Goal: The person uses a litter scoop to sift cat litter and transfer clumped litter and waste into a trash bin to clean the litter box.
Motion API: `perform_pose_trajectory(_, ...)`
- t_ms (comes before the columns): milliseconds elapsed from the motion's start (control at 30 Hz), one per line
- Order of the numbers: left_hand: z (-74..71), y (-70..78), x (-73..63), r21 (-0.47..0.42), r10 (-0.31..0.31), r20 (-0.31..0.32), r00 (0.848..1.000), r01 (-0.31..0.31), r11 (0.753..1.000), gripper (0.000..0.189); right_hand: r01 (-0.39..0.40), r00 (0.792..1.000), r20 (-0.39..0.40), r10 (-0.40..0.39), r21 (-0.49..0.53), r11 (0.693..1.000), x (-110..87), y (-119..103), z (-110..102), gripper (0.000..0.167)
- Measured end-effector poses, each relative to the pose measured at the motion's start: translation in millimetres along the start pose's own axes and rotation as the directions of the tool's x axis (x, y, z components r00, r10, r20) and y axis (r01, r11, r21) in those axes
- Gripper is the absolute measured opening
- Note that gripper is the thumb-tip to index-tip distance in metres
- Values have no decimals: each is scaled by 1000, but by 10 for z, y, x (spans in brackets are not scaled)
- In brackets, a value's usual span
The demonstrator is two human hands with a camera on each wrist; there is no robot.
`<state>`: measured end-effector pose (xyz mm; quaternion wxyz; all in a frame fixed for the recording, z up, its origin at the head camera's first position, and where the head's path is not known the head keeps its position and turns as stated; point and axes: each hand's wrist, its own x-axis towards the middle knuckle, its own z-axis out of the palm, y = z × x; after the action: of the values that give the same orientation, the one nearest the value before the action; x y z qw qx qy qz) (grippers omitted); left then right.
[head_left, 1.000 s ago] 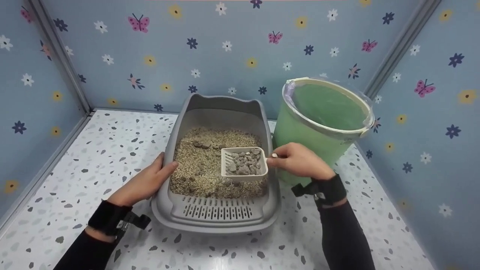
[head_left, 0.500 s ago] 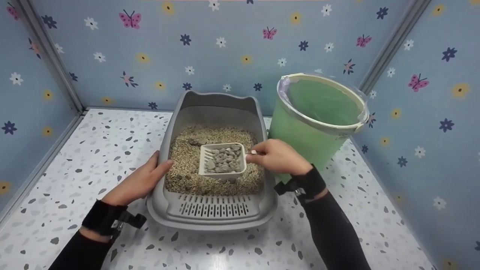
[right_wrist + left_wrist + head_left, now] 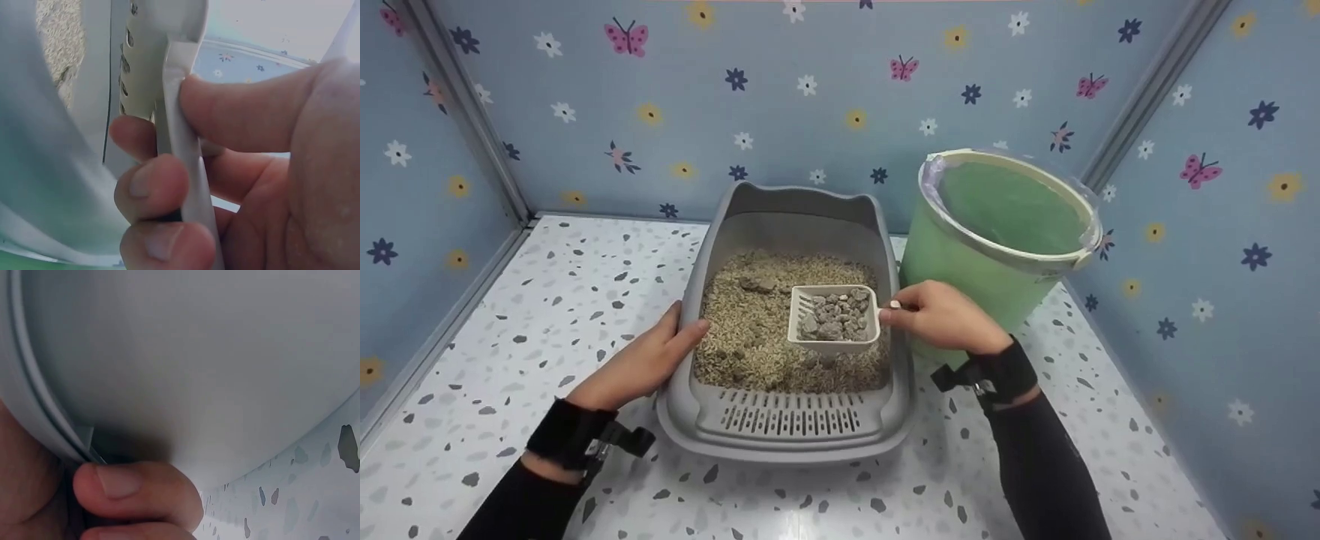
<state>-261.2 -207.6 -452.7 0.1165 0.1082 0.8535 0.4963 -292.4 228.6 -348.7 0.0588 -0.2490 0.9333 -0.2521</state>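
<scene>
A grey litter box (image 3: 780, 447) holds tan litter (image 3: 750, 330) with a few dark clumps toward its back. My left hand (image 3: 641, 360) grips the box's left side; in the left wrist view its fingers (image 3: 140, 492) curl under the rim (image 3: 42, 399). Over the right half of the litter is a white slotted litter scoop (image 3: 834, 347), loaded with grey clumps (image 3: 836, 315). My right hand (image 3: 949, 319) holds the scoop by its handle (image 3: 188, 163), fingers wrapped round it and thumb along the top.
Close by the box's right side stands a green bucket (image 3: 960, 277) with a clear liner (image 3: 934, 184) over its rim. Blue flowered walls (image 3: 810, 45) rise behind and on both sides of the speckled floor (image 3: 585, 277).
The loaded scoop in my right hand went left over the litter, then came partway back to the right. My left hand stays on the box's side.
</scene>
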Motion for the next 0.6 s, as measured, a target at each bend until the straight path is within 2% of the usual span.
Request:
perform_pose_trajectory(67, 13, -6, -3, -7, -17, 5, 1000, 17, 1000, 96, -1, 1000, -1, 1, -21, 1000, -2, -49, -20, 44)
perform_pose_trajectory(300, -9, 3, -5, 25, 20, -4, 1000, -20, 999, 97, -17, 999, -45, 13, -80, 997, -65, -258, -268, 48)
perform_pose_trajectory(433, -17, -3, 1, 42, 14, 1, 1000, -14, 999, 100, -47, 997, -72, 41, -86, 995, -107, -380, -495, 50)
perform_pose_trajectory(600, -22, 2, 3, 32, -1, 4, 1000, 1, 999, 101, -123, 990, -83, 117, -62, 991, -153, -501, -886, 44)
